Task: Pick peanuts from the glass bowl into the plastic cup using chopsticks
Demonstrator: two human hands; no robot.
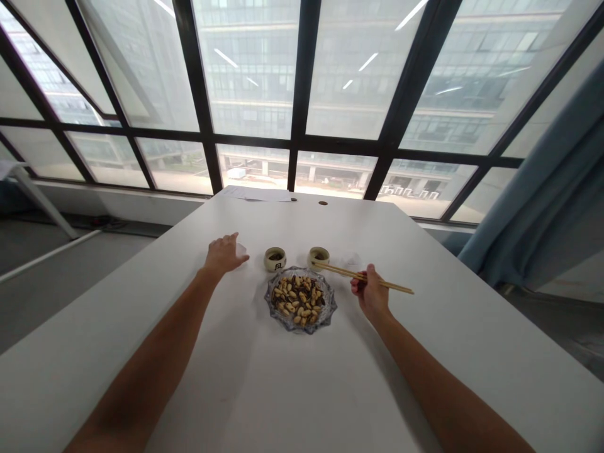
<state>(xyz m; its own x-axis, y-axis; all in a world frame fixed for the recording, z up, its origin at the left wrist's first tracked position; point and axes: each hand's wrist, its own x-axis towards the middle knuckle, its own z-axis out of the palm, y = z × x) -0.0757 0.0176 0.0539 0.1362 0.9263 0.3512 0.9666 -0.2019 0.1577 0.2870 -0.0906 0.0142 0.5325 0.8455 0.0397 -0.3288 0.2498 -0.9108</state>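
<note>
My right hand (371, 292) grips a pair of wooden chopsticks (394, 286). Their tips point left and reach the rim of the right-hand small cup (319, 256). A matching small cup (275, 259) with a dark character on its side stands to the left, with something dark inside. In front of both cups is a clear glass dish (283, 322) with a scalloped edge, filled with nuts and dark seeds (299, 299). My left hand (224, 255) has its fingers stretched out beside a small clear or whitish object (241, 249), partly hidden by the hand.
The white table (283, 390) extends toward the windows. White paper sheets (257, 194) lie at its far edge, near two small dark round spots (323, 202). Another clear, hard-to-make-out item (352, 258) lies right of the cups. A blue curtain (533, 189) hangs at the right.
</note>
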